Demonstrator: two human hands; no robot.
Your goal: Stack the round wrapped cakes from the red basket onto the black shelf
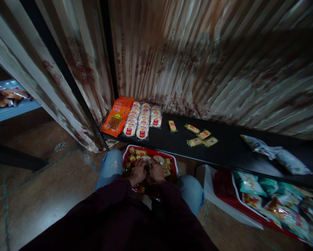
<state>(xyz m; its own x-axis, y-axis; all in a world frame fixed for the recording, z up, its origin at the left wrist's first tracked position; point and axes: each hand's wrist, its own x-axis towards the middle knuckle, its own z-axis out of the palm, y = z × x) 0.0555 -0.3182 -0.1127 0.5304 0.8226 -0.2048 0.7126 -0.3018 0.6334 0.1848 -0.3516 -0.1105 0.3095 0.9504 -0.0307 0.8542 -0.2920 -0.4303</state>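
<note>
A red basket (176, 166) with a white rim stands on the floor between my knees. It holds several small yellow-wrapped snacks (167, 170) and round white rice crackers in clear packs. Both of my hands are inside it, side by side. My left hand (138, 172) has its fingers closed at a rice cracker pack (146, 159). Close by on the right, my right hand (157, 171) is closed at another rice cracker pack (158, 159). The fingertips are dim and partly hidden.
A low black shelf (179, 141) carries orange snack bags (116, 120), rows of rice cracker packs (142, 122), several yellow-wrapped snacks (195, 141) and pale bags (289, 160). Another red basket (224, 184) of snack bags stands right. Patterned curtains (198, 69) hang behind; a black post (109, 48) rises left.
</note>
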